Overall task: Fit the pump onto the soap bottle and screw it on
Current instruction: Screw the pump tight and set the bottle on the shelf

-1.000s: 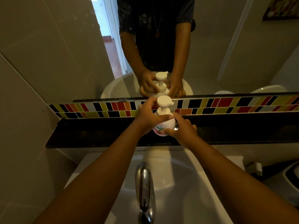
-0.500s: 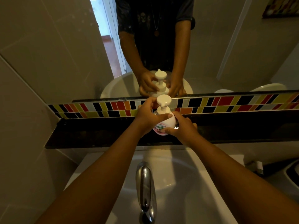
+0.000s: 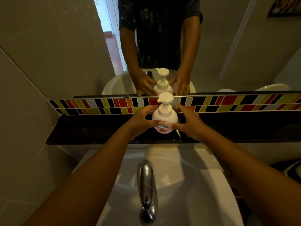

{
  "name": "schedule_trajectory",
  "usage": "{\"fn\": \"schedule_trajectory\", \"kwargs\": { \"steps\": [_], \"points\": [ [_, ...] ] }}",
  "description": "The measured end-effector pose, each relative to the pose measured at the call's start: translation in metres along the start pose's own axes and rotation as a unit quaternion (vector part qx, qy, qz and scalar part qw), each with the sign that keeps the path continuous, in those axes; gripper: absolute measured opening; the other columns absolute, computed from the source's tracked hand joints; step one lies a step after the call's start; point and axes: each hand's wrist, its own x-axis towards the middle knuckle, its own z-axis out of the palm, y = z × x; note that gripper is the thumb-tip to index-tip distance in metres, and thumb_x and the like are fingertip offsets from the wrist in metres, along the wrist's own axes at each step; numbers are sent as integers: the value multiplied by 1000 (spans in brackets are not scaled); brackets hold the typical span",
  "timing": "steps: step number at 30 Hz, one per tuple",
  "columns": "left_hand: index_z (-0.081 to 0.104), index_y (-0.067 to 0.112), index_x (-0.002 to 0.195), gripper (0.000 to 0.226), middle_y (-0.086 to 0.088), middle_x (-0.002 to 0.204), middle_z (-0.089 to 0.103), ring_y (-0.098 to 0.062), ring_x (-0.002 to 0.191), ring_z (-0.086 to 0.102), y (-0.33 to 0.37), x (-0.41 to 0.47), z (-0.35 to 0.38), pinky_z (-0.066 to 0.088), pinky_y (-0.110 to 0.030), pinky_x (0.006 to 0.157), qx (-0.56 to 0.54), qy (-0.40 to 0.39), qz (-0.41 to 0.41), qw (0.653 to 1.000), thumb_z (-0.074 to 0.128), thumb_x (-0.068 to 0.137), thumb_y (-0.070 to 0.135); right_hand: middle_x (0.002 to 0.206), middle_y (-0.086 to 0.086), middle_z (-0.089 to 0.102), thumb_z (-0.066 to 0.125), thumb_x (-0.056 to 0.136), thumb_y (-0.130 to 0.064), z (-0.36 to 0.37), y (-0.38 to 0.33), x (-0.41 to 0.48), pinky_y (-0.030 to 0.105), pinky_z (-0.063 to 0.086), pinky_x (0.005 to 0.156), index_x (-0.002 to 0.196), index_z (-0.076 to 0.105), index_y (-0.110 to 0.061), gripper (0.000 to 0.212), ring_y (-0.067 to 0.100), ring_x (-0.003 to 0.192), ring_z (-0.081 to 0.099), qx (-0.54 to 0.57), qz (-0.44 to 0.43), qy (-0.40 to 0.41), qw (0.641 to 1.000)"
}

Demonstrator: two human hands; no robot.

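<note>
A round white soap bottle (image 3: 164,115) with a pink label stands upright on the dark shelf (image 3: 91,131) below the mirror. Its white pump (image 3: 165,98) sits on the neck, nozzle pointing left. My left hand (image 3: 141,121) is at the bottle's left with the fingers spread away from the pump and the thumb tip against the label. My right hand (image 3: 189,123) is at the bottle's right, fingers spread and off the bottle, thumb tip at its lower side. Neither hand is wrapped around the bottle.
A white sink (image 3: 203,185) with a chrome tap (image 3: 146,185) lies below the shelf, under my forearms. A strip of coloured tiles (image 3: 244,103) runs behind the bottle. The mirror (image 3: 228,46) above reflects the bottle and the hands. A wall stands close on the left.
My left hand has come off the pump collar and my right hand has loosened from the bottle's body. Both hands have spread open to the sides. The bottle stays upright.
</note>
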Motion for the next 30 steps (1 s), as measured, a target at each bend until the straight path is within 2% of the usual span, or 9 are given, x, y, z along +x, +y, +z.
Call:
{"fn": "schedule_trajectory", "kwargs": {
  "steps": [4, 7, 8, 11, 14, 19, 23, 25, 30],
  "points": [
    [47, 31, 128, 65, 5, 131, 52, -15, 117, 47, -6, 2, 0, 46, -32, 90, 1, 2, 2, 1000, 79, 72, 27, 147, -2, 47, 72, 78, -36, -18, -12, -2, 46, 44, 104, 139, 42, -34, 68, 21, 132, 44, 59, -28, -22, 998],
    [49, 29, 123, 58, 10, 120, 54, -7, 107, 50, -4, 2, 1, 47, -22, 76, 10, 4, 11, 1000, 78, 73, 25, 135, -3, 57, 70, 80, -34, -15, -30, 2, 29, 48, 88, 134, 49, -33, 58, 18, 122, 53, 59, -72, -41, 995],
    [49, 28, 122, 57, 10, 119, 54, -5, 103, 52, -3, 2, 1, 46, -18, 70, 8, 5, 11, 1000, 78, 73, 25, 133, -1, 59, 69, 81, -33, -12, -35, 4, 28, 48, 86, 133, 50, -31, 55, 19, 120, 54, 50, -76, -40, 995],
    [49, 26, 118, 53, 12, 112, 56, -2, 96, 54, -2, 0, 3, 48, -12, 59, -8, 13, 13, 1000, 78, 74, 22, 135, 4, 57, 68, 82, -30, -7, -41, 9, 42, 51, 94, 132, 51, -26, 52, 25, 122, 55, 48, -70, -18, 996],
    [48, 23, 118, 52, 10, 111, 56, -3, 95, 54, -4, -2, 8, 47, -8, 59, -24, 26, 21, 999, 77, 75, 20, 138, 6, 53, 74, 77, -30, 1, -42, 10, 54, 45, 103, 133, 51, -23, 61, 30, 128, 48, 31, -66, 34, 997],
    [49, 24, 116, 49, 15, 106, 55, 0, 92, 54, -7, -3, 10, 47, -7, 60, -27, 35, 31, 999, 76, 76, 18, 133, 9, 51, 80, 67, -38, 6, -45, 12, 51, 43, 103, 128, 48, -20, 71, 31, 128, 43, -39, -45, 102, 993],
    [46, 26, 114, 48, 13, 108, 52, 0, 91, 52, -6, -2, 9, 48, -9, 59, -15, 27, 31, 999, 74, 78, 15, 144, 5, 48, 75, 75, -33, -9, -41, 12, 52, 43, 105, 137, 41, -31, 71, 30, 134, 42, -1, -40, -1, 999],
    [45, 27, 115, 48, 11, 111, 51, -2, 92, 52, -6, -2, 10, 47, -13, 62, -10, 25, 34, 999, 74, 78, 15, 144, 5, 50, 71, 80, -27, -10, -40, 9, 48, 42, 105, 139, 43, -30, 65, 29, 133, 44, -5, -54, -18, 998],
    [45, 26, 117, 49, 5, 117, 52, -9, 101, 50, -8, -1, 10, 45, -18, 71, 5, 26, 39, 999, 74, 78, 18, 141, 6, 51, 72, 80, -27, 1, -41, 2, 53, 41, 106, 135, 49, -24, 60, 30, 130, 44, -28, -65, 60, 996]
  ]
}}
